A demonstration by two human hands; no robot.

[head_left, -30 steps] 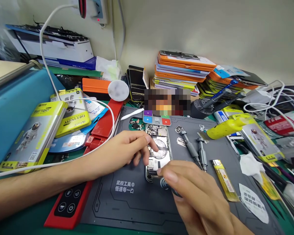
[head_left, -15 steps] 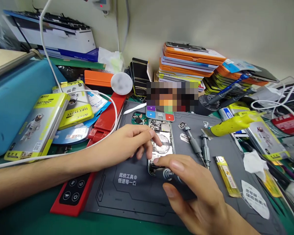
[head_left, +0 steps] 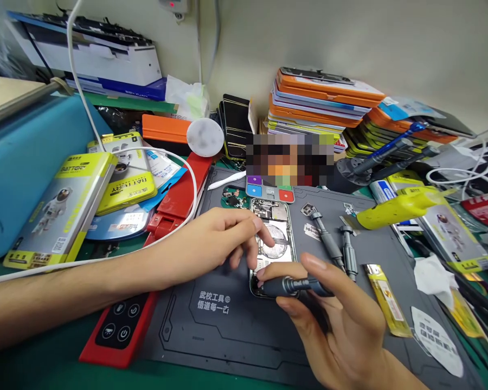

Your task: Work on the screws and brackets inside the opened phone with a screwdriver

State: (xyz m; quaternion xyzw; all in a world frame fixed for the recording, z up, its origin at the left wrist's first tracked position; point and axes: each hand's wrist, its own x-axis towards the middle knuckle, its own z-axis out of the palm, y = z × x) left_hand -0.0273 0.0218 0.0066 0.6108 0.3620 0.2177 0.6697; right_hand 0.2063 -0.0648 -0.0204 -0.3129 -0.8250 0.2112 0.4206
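An opened smartphone [head_left: 287,216] lies on the grey work mat [head_left: 179,330], its inner parts and a round coil bared. My left hand [head_left: 223,238] reaches over the phone's left edge, one fingertip on the coil and the other fingers bent and apart. In my right hand [head_left: 341,309] is a dark grey screwdriver [head_left: 295,286], held tilted nearly flat between the fingers over the phone's lower end. Its tip is hidden. Two similar screwdrivers, one upright-lying at the left [head_left: 327,241] and one beside it [head_left: 348,254], rest right of the phone.
A yellow lighter [head_left: 388,303] and a yellow bottle [head_left: 396,211] lie at the right. Yellow battery boxes [head_left: 61,211], a red device with buttons [head_left: 117,330] and a white cable [head_left: 195,184] are at the left. Orange boxes [head_left: 321,89] stand stacked behind.
My right hand has turned, raising its index finger, and the screwdriver now shows almost lengthwise. My left hand stays at the phone. The view has shifted slightly.
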